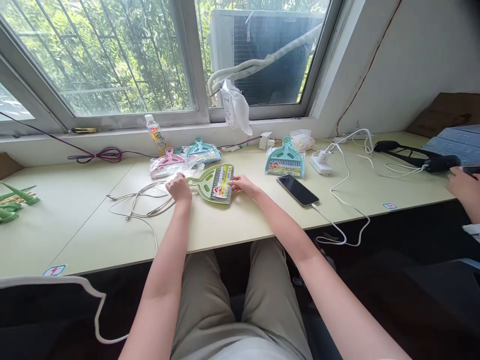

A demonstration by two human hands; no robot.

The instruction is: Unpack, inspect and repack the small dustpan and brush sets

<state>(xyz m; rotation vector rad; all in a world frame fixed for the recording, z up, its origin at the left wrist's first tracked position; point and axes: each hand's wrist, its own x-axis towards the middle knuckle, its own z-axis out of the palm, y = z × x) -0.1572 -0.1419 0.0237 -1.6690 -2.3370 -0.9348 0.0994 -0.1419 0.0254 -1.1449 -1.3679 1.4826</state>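
A green dustpan with a small brush and a printed label card [213, 185] is held just above the pale desk, its handle toward the left. My left hand [179, 189] is closed at the end of the handle, and clear plastic shows beside it. My right hand [243, 185] grips the wide edge on the brush side, thumb over the label. Behind them lie a pink dustpan set [168, 162] and a teal dustpan set [202, 151], both in clear wrapping. Another teal dustpan set [285, 161] lies to the right.
Coiled pale cables [144, 200] lie left of my left hand. A phone [298, 190] is plugged into a white cable near a power adapter [321, 162]. A bottle [155, 134] stands by the window. At the far right is another person's hand [465, 187], near a black headband-like device [416, 156].
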